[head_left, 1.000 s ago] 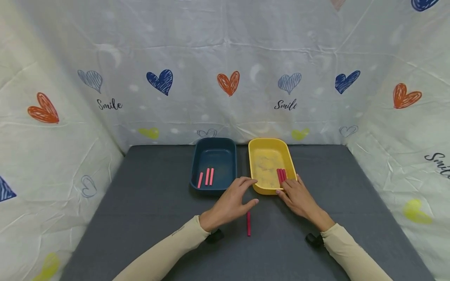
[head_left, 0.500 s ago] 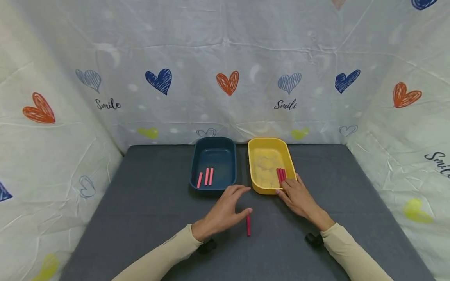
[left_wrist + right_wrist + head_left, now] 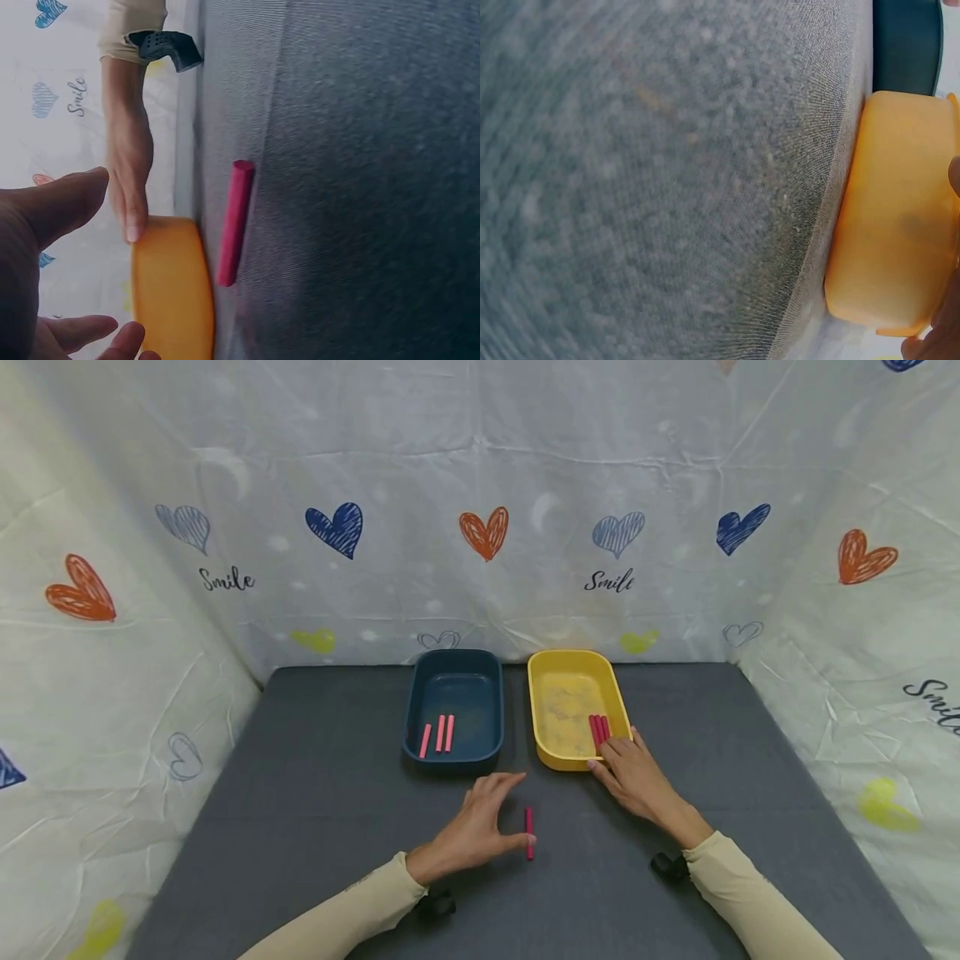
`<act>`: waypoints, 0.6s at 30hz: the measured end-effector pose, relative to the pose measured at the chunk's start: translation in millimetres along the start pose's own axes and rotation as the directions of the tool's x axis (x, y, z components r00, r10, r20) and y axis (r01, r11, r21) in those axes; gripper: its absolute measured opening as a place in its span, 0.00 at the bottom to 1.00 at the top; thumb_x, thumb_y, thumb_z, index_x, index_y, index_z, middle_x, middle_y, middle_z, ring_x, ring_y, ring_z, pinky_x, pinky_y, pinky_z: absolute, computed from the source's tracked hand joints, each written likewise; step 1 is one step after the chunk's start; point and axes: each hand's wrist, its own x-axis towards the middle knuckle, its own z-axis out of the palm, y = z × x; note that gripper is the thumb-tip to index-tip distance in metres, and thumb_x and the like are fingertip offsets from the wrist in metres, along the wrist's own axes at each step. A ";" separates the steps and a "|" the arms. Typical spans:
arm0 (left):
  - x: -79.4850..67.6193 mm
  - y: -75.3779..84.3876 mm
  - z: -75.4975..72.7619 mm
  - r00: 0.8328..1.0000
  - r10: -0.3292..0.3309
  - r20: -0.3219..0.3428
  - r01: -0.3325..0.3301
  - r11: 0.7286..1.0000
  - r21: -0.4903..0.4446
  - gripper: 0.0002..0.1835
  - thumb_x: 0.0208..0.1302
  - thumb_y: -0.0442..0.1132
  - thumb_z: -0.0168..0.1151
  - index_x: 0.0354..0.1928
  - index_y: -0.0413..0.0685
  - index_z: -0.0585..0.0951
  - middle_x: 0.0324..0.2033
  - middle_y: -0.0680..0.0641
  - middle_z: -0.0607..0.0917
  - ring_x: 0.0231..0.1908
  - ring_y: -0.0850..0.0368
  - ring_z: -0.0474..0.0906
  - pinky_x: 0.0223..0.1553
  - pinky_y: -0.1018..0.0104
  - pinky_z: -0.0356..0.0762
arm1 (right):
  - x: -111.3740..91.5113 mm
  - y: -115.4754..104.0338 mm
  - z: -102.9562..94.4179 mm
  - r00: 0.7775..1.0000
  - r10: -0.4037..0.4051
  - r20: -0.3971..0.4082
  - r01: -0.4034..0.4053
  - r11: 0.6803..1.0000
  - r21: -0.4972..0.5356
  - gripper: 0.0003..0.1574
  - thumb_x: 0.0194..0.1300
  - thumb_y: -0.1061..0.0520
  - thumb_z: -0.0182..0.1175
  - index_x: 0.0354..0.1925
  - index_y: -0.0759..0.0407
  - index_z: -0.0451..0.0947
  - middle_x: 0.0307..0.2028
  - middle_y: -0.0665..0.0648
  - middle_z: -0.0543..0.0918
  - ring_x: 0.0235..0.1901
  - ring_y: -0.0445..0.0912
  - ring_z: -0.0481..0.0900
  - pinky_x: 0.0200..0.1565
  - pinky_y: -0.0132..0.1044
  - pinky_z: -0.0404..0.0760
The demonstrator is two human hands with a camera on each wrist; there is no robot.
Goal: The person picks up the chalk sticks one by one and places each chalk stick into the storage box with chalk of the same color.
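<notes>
My left hand [image 3: 476,827] hovers over the cloth with fingers and thumb spread apart, holding nothing. Its thumb overlaps a loose dark pink round stick [image 3: 529,822] in the head view; the left wrist view shows this stick [image 3: 235,225] lying apart from the fingers. My right hand [image 3: 641,781] grips the near right corner of the yellow tray [image 3: 558,761], fingers over the rim inside, thumb outside. Beside those fingertips several dark pink sticks [image 3: 597,727] lie side by side in the tray, their near ends partly hidden.
Left of the yellow tray stands a dark blue tray [image 3: 491,727] holding three light pink sticks [image 3: 440,733]. Both trays sit on grey cloth [image 3: 315,793] near the table's far edge. A white printed curtain [image 3: 405,460] hangs behind and along both sides.
My left hand has drawn back from beside the yellow tray, toward me and slightly left, down to the loose stick. My right hand has stayed at the tray's corner.
</notes>
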 end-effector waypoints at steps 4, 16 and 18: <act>0.7 -4.8 4.8 1.000 0.002 0.003 -0.002 1.000 0.028 0.51 0.50 0.56 0.76 0.73 0.52 0.63 0.66 0.47 0.68 0.66 0.48 0.60 0.65 0.43 0.61 | 0.5 0.2 -0.4 1.000 0.006 0.008 -0.006 1.000 0.001 0.12 0.71 0.47 0.57 0.34 0.52 0.71 0.33 0.52 0.75 0.45 0.54 0.78 0.67 0.68 0.58; 4.1 -11.9 16.6 1.000 0.001 0.020 -0.003 0.995 0.101 0.53 0.46 0.56 0.78 0.72 0.48 0.64 0.65 0.44 0.70 0.65 0.44 0.61 0.63 0.39 0.58 | 0.6 -0.2 -0.6 1.000 0.000 0.003 0.000 1.000 -0.001 0.12 0.72 0.47 0.57 0.34 0.52 0.71 0.33 0.52 0.74 0.44 0.54 0.78 0.67 0.68 0.58; 3.8 -12.4 17.0 1.000 -0.005 0.023 0.002 0.996 0.094 0.53 0.46 0.56 0.79 0.73 0.48 0.64 0.65 0.44 0.70 0.64 0.44 0.62 0.62 0.39 0.59 | 0.4 -0.7 -0.7 1.000 -0.002 0.001 0.002 1.000 -0.001 0.12 0.71 0.47 0.57 0.34 0.52 0.71 0.32 0.52 0.74 0.43 0.54 0.77 0.66 0.68 0.59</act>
